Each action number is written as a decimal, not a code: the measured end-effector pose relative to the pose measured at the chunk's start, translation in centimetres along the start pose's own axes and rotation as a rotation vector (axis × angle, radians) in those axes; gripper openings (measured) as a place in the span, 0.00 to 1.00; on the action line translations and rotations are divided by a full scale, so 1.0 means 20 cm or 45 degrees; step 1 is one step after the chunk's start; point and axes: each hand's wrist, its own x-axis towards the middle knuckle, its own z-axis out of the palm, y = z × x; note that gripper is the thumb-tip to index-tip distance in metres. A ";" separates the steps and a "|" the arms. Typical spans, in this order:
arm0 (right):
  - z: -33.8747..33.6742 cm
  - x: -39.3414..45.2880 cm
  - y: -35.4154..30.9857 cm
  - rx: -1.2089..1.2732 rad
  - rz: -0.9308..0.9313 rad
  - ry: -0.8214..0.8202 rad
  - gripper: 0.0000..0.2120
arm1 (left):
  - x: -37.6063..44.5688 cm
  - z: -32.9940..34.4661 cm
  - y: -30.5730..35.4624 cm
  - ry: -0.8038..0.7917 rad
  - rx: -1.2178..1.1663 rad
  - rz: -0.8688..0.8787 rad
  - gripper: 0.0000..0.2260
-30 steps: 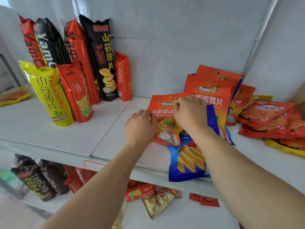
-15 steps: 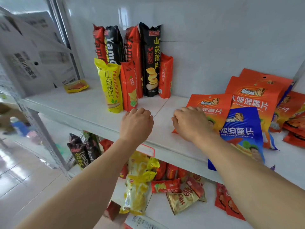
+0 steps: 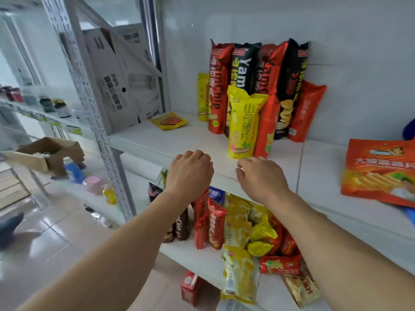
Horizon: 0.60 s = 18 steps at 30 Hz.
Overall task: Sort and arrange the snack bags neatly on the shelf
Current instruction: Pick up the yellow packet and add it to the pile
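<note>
Both hands hover over the front edge of the white upper shelf (image 3: pixel 157 142) and hold nothing. My left hand (image 3: pixel 189 173) is curled into a fist. The fingers of my right hand (image 3: pixel 260 178) are loosely bent, just in front of an upright yellow yam chip bag (image 3: pixel 243 122). Behind it, tall red (image 3: pixel 221 86) and black (image 3: pixel 244 66) yam chip bags stand against the wall, with an orange bag (image 3: pixel 305 111) at their right end. An orange potato chip bag (image 3: pixel 379 169) lies flat at the far right. A small yellow packet (image 3: pixel 168 120) lies at the back left.
The lower shelf holds a loose pile of yellow and red snack bags (image 3: pixel 247 232) and a red carton (image 3: pixel 189 286). A perforated metal upright (image 3: pixel 98 122) bounds the shelf on the left, with a printed cardboard box (image 3: pixel 121 86) behind it.
The view has swung left. My right hand has come off the orange potato chip bag, and both hands have moved left to the yam chip bags.
</note>
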 end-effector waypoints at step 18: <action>0.63 1.30 -0.46 0.435 0.289 -0.132 0.18 | 0.50 0.48 -1.05 -0.096 0.125 -0.252 0.13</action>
